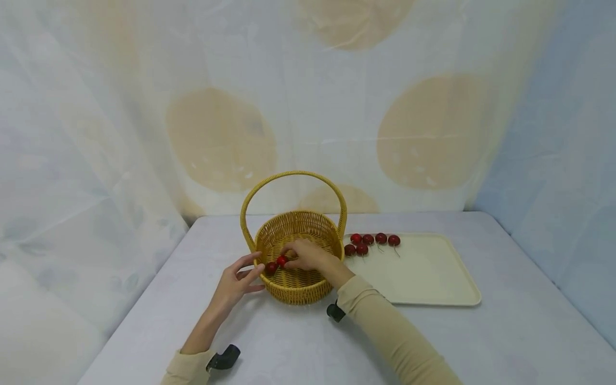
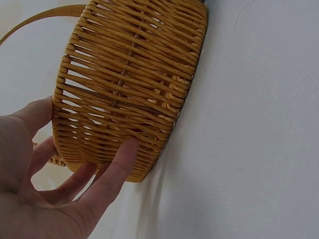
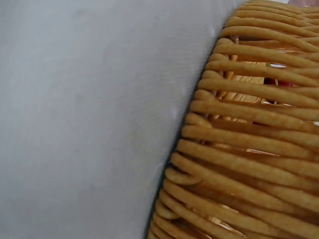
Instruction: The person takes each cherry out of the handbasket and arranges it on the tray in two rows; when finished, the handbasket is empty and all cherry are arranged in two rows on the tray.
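Observation:
A yellow wicker basket [image 1: 298, 297] with a tall arched handle stands on the table. My left hand [image 1: 233, 286] holds its left side; in the left wrist view the thumb reaches the rim and the fingers [image 2: 117, 172] spread against the outer weave. Inside the basket my right hand [image 1: 308, 255] pinches a bright red cherry [image 1: 282, 261] between thumb and fingers, low over the woven bottom. Touching or just beside it lies a darker cherry [image 1: 271, 268] by the left wall. The right wrist view shows mostly basket weave [image 3: 259, 144], and the hand is largely hidden there.
Right of the basket lies a cream tray [image 1: 428, 272], its left edge close to the basket. Several dark red cherries [image 1: 368, 239], some with stems, sit in its back left corner. A patterned cloth [image 1: 308, 107] hangs behind the white table [image 1: 269, 347].

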`<action>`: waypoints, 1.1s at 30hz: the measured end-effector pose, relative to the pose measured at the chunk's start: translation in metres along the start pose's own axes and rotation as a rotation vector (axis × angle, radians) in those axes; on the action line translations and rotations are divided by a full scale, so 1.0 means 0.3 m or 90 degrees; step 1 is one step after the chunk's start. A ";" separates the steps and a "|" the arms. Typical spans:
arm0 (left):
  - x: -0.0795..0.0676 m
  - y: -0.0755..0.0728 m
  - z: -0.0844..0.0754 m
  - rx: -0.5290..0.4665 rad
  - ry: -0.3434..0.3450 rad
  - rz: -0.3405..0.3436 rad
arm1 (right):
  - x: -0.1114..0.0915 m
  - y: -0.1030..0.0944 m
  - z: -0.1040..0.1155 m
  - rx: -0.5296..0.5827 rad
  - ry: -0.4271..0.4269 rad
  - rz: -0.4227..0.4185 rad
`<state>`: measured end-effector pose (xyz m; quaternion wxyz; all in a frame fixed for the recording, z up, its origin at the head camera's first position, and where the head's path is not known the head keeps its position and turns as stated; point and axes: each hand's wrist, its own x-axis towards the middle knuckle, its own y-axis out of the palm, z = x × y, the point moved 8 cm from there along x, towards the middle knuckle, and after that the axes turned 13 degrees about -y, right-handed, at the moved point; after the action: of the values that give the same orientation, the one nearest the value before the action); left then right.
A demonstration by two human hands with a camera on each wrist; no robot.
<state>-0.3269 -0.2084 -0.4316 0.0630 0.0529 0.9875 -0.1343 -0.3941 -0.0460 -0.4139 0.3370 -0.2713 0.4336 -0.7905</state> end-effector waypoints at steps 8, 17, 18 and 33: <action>0.003 -0.006 0.001 -0.010 -0.004 0.004 | 0.013 0.006 0.001 -0.022 -0.001 0.003; 0.005 0.000 0.007 -0.007 -0.008 0.006 | 0.005 0.002 0.008 -0.024 0.001 0.001; 0.005 0.001 0.007 -0.007 -0.007 0.006 | 0.004 0.002 0.008 -0.026 0.001 0.000; 0.005 0.002 0.005 -0.005 -0.006 0.002 | -0.012 -0.043 0.032 -0.054 -0.033 -0.056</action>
<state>-0.3282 -0.2082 -0.4335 0.0680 0.0534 0.9877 -0.1302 -0.3888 -0.0430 -0.3986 0.3011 -0.3247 0.4456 -0.7780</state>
